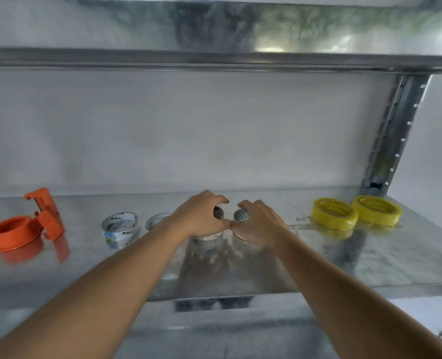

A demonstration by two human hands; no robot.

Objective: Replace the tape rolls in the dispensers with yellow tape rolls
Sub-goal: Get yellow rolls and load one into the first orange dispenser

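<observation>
Galvanized shelf (370,260), both hands mid-shelf, left hand (201,216) and right hand (258,224) each seemingly gripping a printed roll (240,215).

Soft, even daylight fills the view, which is slightly blurred throughout. Glare patches mark the underside of the upper shelf (266,35). The glossy lower shelf (370,260) mirrors the yellow tape rolls (335,213) and orange dispenser (25,226). Wide-angle distortion bows the shelf edges; the forearms smear toward the bottom corners.
</observation>
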